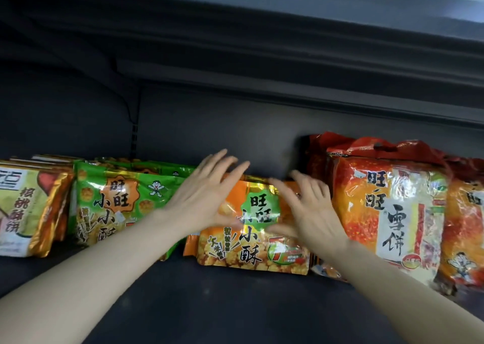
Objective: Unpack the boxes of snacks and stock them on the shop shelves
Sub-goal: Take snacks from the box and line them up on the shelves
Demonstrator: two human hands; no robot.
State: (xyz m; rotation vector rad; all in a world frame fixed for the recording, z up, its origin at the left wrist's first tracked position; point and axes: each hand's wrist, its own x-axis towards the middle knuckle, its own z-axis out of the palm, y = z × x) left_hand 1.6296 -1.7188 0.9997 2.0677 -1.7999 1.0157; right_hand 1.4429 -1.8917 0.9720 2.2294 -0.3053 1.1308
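Stocking status is partly complete, judged from the shelf alone. The shelf, a dark deck under a dark upper tier, carries four product groups along its back wall. Its front strip is bare. No boxes are in view, so the quantity left to unpack cannot be determined.

Product groups, largest first:

1. Red bags: at the right, upright and several deep. They are taller than all other stock.
2. Green bags: left of centre, upright, one behind another.
3. Yellow bags: at the far left, gold-edged and partly cut off by the frame.
4. Orange bag: the item being placed. It stands at centre between the green bags and the red bags, with its base on the deck. It is glossy foil with a gold top seal, a green label patch and printed rice puffs.

Hands: the left hand lies on the upper left of the orange bag's front, and the right hand on its upper right. The fingers of both are straight and spread — neither grasps anything. Motion blur prevents confirming fingertip contact. The probable step is pressing the bag back into line.
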